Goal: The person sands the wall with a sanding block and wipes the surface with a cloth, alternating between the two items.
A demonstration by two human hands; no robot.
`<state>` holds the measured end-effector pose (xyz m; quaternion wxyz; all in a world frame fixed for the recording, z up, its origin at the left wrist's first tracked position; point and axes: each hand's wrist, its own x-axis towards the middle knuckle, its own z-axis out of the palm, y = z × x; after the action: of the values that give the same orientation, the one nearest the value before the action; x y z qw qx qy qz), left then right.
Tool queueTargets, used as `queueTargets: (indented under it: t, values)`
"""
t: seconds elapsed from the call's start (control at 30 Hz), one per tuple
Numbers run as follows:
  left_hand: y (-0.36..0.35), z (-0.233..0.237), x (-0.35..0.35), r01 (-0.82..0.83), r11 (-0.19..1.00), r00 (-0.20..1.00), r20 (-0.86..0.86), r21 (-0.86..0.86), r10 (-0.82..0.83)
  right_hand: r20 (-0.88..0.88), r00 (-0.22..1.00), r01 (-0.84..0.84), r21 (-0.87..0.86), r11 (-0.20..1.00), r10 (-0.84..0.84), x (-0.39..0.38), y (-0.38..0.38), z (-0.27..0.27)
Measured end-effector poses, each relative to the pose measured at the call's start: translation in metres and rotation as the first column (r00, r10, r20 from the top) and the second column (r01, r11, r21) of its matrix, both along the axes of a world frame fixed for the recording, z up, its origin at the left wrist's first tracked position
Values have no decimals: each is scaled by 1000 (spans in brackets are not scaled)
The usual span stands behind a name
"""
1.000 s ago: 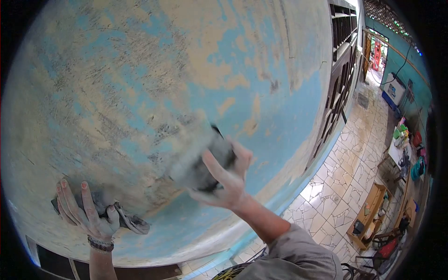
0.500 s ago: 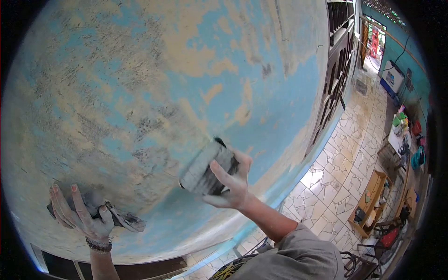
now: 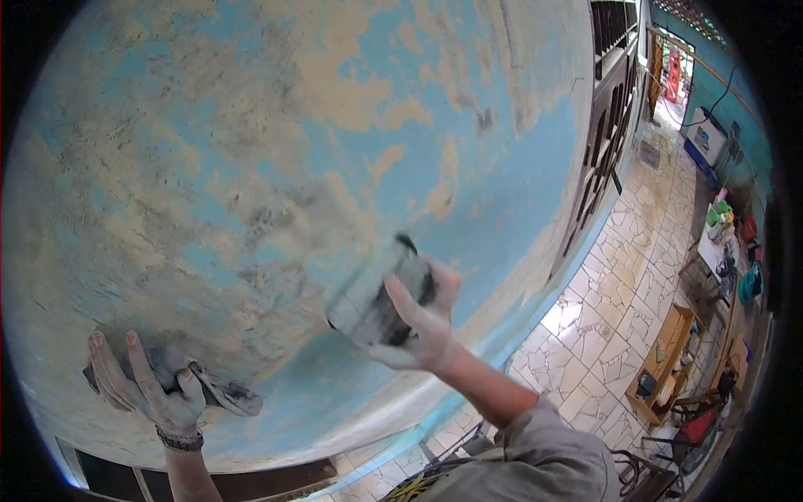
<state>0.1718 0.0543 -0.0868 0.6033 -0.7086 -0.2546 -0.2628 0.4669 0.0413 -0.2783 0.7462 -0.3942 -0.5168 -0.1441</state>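
Observation:
In the head view a wall with patchy blue, beige and grey paint fills the left and middle. My right hand grips a dusty grey sanding block, thumb across its back, face against the wall. The block is somewhat blurred and its working face is hidden. Lower left, my left hand, with a dark bracelet at the wrist, presses a crumpled grey cloth to the wall. Its fingers stretch over the cloth, which shows on both sides of the hand.
A dark barred window or door frame stands right of the wall. Broken-tile flooring runs along below. Farther right are a wooden box with items, a red-seated chair and a cluttered table.
My right hand and the sanding block have shifted slightly to the right along the wall. My left hand and the cloth stay in nearly the same place.

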Motion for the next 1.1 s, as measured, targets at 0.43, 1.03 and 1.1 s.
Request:
queueTargets:
  t: [0.43,1.03,1.1]
  values:
    - [3,1,2,26,999,1000,-10,46,-26,52,997,48,37,998,-50,11,5,-15]
    - [6,-3,-8,-8,999,1000,14,52,7,10,996,91,60,994,-92,46,18,87]
    - [5,-2,-7,-25,998,1000,10,57,24,25,996,85,77,993,-88,48,19,77]
